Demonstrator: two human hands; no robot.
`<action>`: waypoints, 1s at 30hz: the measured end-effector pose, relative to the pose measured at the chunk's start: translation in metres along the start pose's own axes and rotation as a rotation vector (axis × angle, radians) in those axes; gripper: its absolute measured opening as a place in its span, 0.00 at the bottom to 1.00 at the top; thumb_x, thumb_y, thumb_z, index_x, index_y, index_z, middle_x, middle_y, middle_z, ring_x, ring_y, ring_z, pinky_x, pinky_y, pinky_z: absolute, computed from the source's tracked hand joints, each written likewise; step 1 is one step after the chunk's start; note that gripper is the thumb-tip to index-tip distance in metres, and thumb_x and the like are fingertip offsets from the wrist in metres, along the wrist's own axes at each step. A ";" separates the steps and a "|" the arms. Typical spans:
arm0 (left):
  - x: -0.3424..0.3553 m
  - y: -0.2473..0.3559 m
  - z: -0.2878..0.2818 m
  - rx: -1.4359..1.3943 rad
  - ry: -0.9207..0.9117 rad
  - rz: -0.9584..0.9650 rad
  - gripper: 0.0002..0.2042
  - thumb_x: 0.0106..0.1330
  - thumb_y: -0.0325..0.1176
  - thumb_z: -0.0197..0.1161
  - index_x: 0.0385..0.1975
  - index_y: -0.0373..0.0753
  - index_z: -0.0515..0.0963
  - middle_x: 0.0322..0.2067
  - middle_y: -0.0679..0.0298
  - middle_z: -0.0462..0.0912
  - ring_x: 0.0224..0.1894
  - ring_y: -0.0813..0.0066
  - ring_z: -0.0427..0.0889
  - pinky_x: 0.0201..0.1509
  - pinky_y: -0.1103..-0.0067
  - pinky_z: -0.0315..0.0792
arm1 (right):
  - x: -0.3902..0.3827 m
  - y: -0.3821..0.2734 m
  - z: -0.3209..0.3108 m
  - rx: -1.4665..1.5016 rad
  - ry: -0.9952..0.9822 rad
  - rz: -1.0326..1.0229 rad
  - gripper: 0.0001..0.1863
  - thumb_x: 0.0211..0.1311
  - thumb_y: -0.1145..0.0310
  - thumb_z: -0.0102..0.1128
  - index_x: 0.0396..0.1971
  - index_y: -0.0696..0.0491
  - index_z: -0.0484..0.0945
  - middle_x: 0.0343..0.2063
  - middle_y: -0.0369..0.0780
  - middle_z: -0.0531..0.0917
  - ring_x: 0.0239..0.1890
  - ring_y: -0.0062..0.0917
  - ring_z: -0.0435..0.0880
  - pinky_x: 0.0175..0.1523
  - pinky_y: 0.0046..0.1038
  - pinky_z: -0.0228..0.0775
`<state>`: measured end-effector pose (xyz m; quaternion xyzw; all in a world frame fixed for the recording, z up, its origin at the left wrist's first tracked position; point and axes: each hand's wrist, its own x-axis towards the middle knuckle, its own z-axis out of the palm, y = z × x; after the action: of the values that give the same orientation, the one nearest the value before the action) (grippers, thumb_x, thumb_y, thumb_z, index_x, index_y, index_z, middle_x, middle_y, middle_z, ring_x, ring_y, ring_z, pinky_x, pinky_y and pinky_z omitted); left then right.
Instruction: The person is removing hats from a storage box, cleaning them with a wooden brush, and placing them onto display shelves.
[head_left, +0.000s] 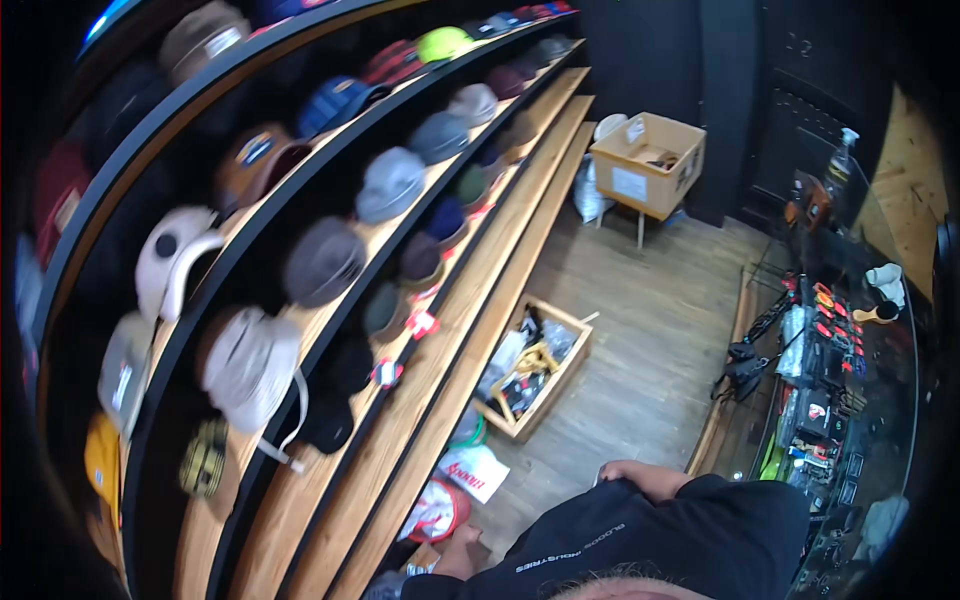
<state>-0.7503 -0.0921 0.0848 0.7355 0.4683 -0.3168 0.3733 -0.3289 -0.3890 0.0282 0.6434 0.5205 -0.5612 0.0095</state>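
Note:
At the lower edge, beside the lowest shelf, my left hand (466, 537) reaches down; its fingers are blurred and partly hidden. Nearest to it is a red and white cap (437, 508), with a white card or bag with red print (474, 471) just beyond. My right hand (622, 469) lies in front of my dark T-shirt, at the end of a bent forearm. Its fingers look curled, and what they hold, if anything, is too small to make out.
Shelves of caps and hats (325, 262) curve along the left. A wooden box of mixed items (540, 365) stands on the wood floor (640, 330). Farther off is a cardboard box on legs (648, 165). On the right runs a glass display counter (850, 400) with small goods.

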 end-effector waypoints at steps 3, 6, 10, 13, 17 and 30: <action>0.046 0.071 -0.022 -0.281 -0.240 0.045 0.14 0.64 0.44 0.61 0.44 0.43 0.78 0.26 0.61 0.83 0.22 0.71 0.81 0.25 0.75 0.74 | -0.043 0.038 -0.024 0.403 0.072 0.141 0.22 0.53 0.57 0.51 0.42 0.55 0.82 0.45 0.47 0.82 0.42 0.38 0.81 0.46 0.41 0.72; 0.079 0.166 -0.032 0.067 0.023 0.133 0.25 0.55 0.54 0.62 0.47 0.43 0.80 0.40 0.53 0.84 0.40 0.58 0.84 0.46 0.70 0.78 | -0.079 0.089 -0.047 0.250 0.225 0.265 0.18 0.52 0.59 0.51 0.32 0.56 0.83 0.36 0.47 0.85 0.36 0.38 0.83 0.38 0.41 0.74; 0.113 0.310 -0.057 0.259 0.041 0.513 0.22 0.60 0.46 0.54 0.48 0.37 0.77 0.50 0.46 0.78 0.52 0.50 0.78 0.57 0.63 0.71 | -0.130 0.171 -0.063 -0.416 0.221 0.095 0.15 0.50 0.62 0.53 0.29 0.54 0.84 0.35 0.47 0.85 0.34 0.40 0.85 0.41 0.40 0.75; 0.122 0.411 -0.079 0.375 0.094 0.601 0.23 0.61 0.46 0.54 0.53 0.41 0.75 0.52 0.47 0.77 0.55 0.52 0.76 0.58 0.65 0.70 | -0.173 0.212 -0.056 0.294 0.553 0.457 0.13 0.48 0.65 0.55 0.29 0.56 0.84 0.32 0.47 0.86 0.32 0.40 0.85 0.41 0.37 0.76; 0.137 0.505 -0.109 0.248 0.059 0.586 0.22 0.58 0.43 0.57 0.48 0.35 0.77 0.46 0.48 0.81 0.50 0.51 0.80 0.56 0.66 0.72 | -0.216 0.235 -0.043 1.087 0.847 0.743 0.12 0.47 0.64 0.57 0.27 0.57 0.83 0.27 0.48 0.85 0.27 0.32 0.86 0.35 0.33 0.79; 0.349 0.653 -0.162 0.600 -0.469 0.429 0.10 0.60 0.33 0.58 0.40 0.40 0.78 0.30 0.62 0.81 0.23 0.70 0.79 0.26 0.72 0.76 | -0.293 0.305 -0.205 0.685 0.809 1.103 0.17 0.54 0.59 0.52 0.30 0.55 0.83 0.30 0.45 0.86 0.37 0.35 0.86 0.44 0.35 0.77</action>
<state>-0.0017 0.0180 0.0491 0.8002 0.0948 -0.5124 0.2967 0.0751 -0.5991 0.1446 0.9325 -0.1166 -0.3258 -0.1032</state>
